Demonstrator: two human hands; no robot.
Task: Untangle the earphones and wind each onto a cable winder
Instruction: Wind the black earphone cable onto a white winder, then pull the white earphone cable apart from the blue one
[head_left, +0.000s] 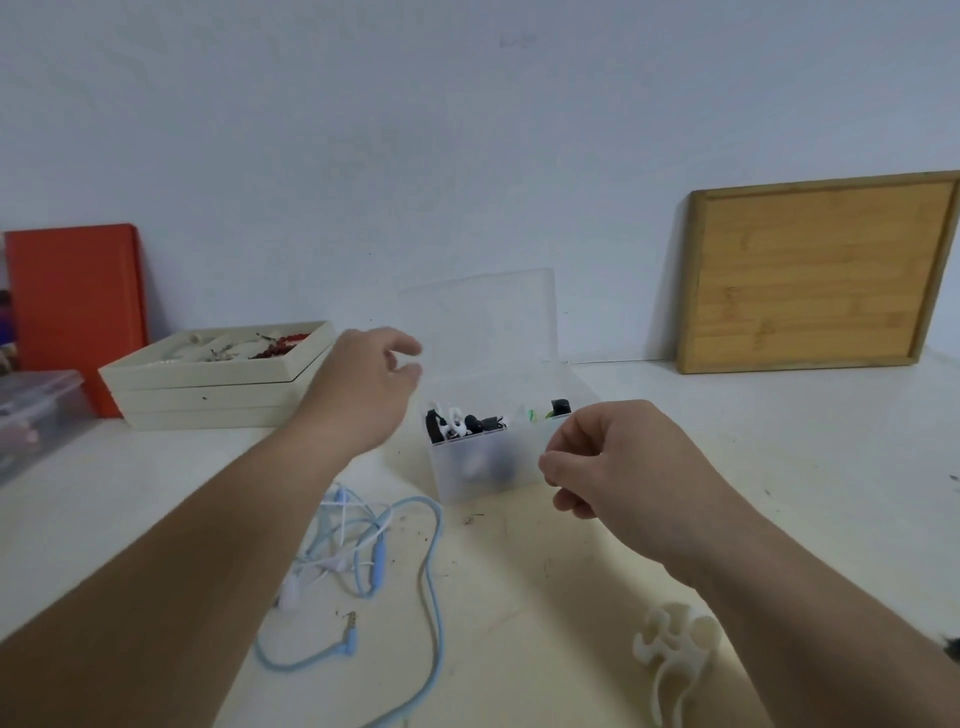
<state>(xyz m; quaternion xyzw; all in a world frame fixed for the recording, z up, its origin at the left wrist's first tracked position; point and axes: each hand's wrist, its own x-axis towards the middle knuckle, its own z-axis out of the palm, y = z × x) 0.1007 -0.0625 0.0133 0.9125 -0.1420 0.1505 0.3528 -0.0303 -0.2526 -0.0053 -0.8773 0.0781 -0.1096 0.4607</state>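
White table (779, 467): left hand (363, 395) hovers loosely open by clear box (483, 467); right hand (623, 467) curled, grip cannot be told; no legible writing.

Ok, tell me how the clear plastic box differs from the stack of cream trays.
The clear plastic box is see-through and has a hinged lid standing open; the stack of cream trays is opaque and has no lid. The box sits mid-table between the left hand and right hand; the trays sit further left, near the wall. The box holds small black and white items; the top tray holds reddish beads. Both rest on the white table.
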